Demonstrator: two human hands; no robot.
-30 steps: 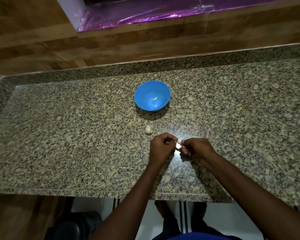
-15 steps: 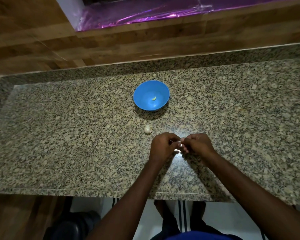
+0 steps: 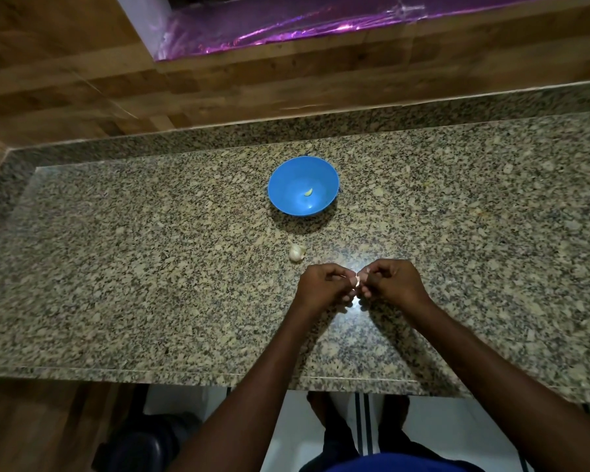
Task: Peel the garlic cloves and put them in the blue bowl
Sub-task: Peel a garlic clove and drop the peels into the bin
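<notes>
The blue bowl (image 3: 286, 199) stands mid-counter with one peeled garlic clove (image 3: 308, 192) lying inside. A white unpeeled garlic piece (image 3: 296, 251) rests on the counter just in front of the bowl. Nearer the front edge, my left hand (image 3: 324, 284) and my right hand (image 3: 392, 282) meet fingertip to fingertip. Between them they pinch a small pale garlic clove (image 3: 356, 280), mostly hidden by the curled fingers.
The speckled granite counter (image 3: 150, 267) runs wide left and right, with a raised granite lip at the back and wooden panelling behind. A purple shiny sheet (image 3: 286, 25) lies above the panelling. The counter's front edge is close to my body.
Both hands stayed together on the clove, with small finger movements as they work at its skin. The bowl and the loose garlic piece have not moved.
</notes>
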